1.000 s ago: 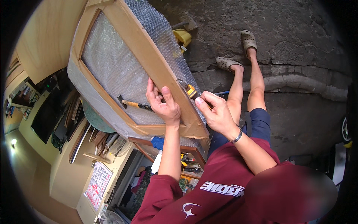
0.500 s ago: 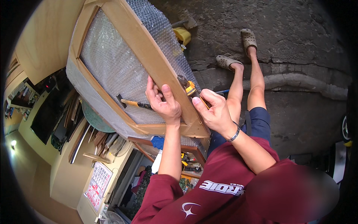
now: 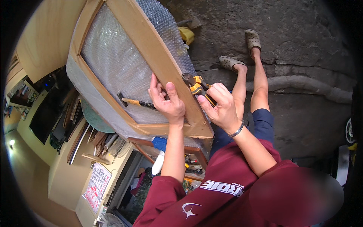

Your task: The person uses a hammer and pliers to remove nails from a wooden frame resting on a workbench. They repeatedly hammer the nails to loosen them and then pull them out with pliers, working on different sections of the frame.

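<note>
A wooden frame (image 3: 151, 53) backed with bubble wrap (image 3: 113, 64) lies tilted in front of me. My left hand (image 3: 168, 103) rests on the frame's lower right rail. It holds a hammer (image 3: 132, 101) with a wooden handle, whose dark head points left over the bubble wrap. My right hand (image 3: 222, 109), with a metal bracelet on the wrist, grips yellow and black pliers (image 3: 196, 87). The pliers' jaws touch the rail's outer edge just right of my left thumb.
My bare legs and two sandalled feet (image 3: 242, 53) stretch over a rough concrete floor (image 3: 302, 45). A pale hose (image 3: 310, 85) runs across it on the right, and a yellow object (image 3: 187, 34) lies behind the frame. Stacked wood, a fan and a shelf of tools (image 3: 189, 164) sit below the frame.
Almost nothing. The pliers and my right hand have shifted slightly along the rail; my left hand stays put with the hammer.
</note>
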`<control>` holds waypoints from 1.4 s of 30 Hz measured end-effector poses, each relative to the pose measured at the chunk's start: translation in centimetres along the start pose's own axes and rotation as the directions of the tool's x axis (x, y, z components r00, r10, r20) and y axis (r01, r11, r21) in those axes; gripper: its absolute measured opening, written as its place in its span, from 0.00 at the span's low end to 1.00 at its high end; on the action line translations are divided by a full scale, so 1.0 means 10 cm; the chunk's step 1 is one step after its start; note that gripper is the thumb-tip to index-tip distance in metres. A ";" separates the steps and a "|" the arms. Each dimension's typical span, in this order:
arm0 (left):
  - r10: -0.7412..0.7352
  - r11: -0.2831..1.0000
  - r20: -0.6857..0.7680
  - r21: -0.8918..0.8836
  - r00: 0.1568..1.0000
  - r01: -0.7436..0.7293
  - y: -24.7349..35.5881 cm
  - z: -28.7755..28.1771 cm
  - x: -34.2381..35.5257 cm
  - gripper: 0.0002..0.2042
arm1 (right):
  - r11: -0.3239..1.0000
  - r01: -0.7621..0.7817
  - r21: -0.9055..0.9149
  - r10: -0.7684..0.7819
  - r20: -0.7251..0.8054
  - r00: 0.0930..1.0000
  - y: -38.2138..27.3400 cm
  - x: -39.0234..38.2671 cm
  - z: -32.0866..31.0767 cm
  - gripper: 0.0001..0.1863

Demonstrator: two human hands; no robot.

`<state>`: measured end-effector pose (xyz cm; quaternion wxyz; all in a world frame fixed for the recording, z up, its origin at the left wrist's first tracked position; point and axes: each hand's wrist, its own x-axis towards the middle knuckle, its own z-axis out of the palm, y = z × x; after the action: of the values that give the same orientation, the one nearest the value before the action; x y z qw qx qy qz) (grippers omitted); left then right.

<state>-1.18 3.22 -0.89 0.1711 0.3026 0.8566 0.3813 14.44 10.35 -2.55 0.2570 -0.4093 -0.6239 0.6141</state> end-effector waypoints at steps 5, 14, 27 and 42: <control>-0.025 1.000 -0.027 0.002 0.999 0.025 0.02 0.02 0.00 0.26 | 0.999 0.035 -0.014 -0.035 -0.015 0.999 0.03 -0.02 0.03 0.15; 0.048 0.992 -0.109 0.121 0.993 -0.035 0.02 0.02 0.03 0.28 | 0.997 0.002 -0.079 -0.001 0.012 1.000 -0.12 0.04 0.01 0.17; 0.035 0.972 -0.010 0.233 0.999 -0.032 0.10 -0.02 0.01 0.27 | 0.997 -0.059 -0.050 0.055 -0.092 0.994 -0.09 -0.05 0.02 0.14; -0.086 0.959 -0.079 0.264 0.993 0.104 0.18 -0.05 -0.03 0.30 | 0.400 0.791 -0.463 -0.513 0.602 0.612 -0.98 0.73 1.71 0.06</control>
<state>-0.54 3.74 0.81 0.1184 0.2684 0.9190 0.2633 -5.42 7.76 3.76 0.1862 -0.0672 -0.9502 0.2406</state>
